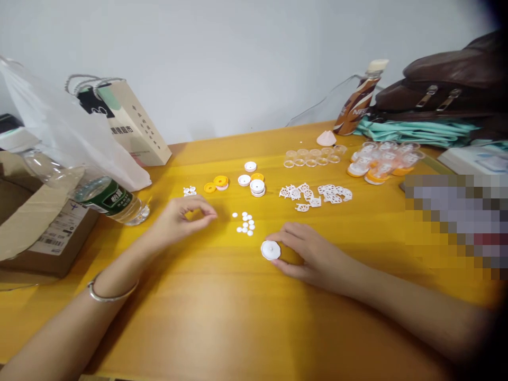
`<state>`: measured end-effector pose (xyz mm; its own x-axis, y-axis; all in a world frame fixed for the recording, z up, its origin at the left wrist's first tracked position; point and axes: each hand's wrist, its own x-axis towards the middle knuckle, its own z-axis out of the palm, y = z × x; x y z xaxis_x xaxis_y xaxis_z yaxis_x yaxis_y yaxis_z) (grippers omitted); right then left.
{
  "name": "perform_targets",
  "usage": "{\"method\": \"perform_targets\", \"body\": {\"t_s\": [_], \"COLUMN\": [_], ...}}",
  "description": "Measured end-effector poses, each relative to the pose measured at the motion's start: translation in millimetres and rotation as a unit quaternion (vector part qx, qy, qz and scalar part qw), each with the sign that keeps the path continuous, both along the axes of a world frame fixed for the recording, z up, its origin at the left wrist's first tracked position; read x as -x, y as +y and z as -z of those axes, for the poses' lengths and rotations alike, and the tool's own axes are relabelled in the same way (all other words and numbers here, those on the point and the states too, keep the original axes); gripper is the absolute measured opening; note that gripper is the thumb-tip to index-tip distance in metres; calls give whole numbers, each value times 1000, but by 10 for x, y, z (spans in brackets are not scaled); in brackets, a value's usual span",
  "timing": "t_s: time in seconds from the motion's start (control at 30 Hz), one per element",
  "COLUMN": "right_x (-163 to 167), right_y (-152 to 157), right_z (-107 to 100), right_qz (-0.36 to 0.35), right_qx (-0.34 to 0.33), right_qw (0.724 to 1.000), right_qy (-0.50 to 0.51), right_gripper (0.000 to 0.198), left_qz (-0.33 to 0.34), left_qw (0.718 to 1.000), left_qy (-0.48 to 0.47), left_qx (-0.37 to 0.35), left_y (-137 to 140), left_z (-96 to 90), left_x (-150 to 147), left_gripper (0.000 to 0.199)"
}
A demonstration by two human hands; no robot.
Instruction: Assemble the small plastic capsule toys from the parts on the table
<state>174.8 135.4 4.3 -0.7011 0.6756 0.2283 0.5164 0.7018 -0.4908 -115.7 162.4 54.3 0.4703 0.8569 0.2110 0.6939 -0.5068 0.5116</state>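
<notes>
My right hand [307,254] grips a white round disc [270,250] by its edge, between thumb and fingers, just above the table. A small raised point shows at the disc's centre. To the left, my left hand [180,219] is closed in a pinch; whatever is between the fingertips is too small to make out. Several tiny white discs [245,225] lie scattered between my hands. Right behind my left hand sit small white pieces [189,190]. Farther back are orange round parts [210,188] and white round parts [257,186], some stacked.
White openwork pieces [304,193], clear plastic cups [313,156] and filled clear-and-orange capsules [383,161] stand at the back right, near a brown drink bottle [355,106]. On the left are a tilted water bottle [113,198], a cardboard box [37,243] and a paper bag [138,127].
</notes>
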Motion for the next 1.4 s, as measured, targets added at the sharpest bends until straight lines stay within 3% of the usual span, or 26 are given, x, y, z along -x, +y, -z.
{"method": "perform_targets", "body": {"t_s": [0.13, 0.3, 0.5, 1.03, 1.4], "right_x": [1, 3, -2, -4, -19], "right_y": [1, 8, 15, 25, 37], "right_z": [11, 6, 40, 57, 91], "right_qz": [-4, -4, -7, -5, -14], "right_qx": [-3, -10, -20, -26, -37], "right_qw": [1000, 1000, 1000, 1000, 999], "right_qy": [7, 4, -2, -8, -4], "right_gripper": [17, 19, 23, 24, 28], "left_qz": [48, 53, 62, 97, 168], "left_qw": [995, 993, 992, 981, 930], "left_qy": [-65, -103, -112, -41, 132], "left_qx": [-55, -15, -16, -163, -299], "left_y": [-223, -370, -378, -404, -456], "left_z": [237, 454, 492, 507, 499], "left_x": [-472, -793, -812, -814, -719], "left_gripper": [9, 10, 10, 6, 8]}}
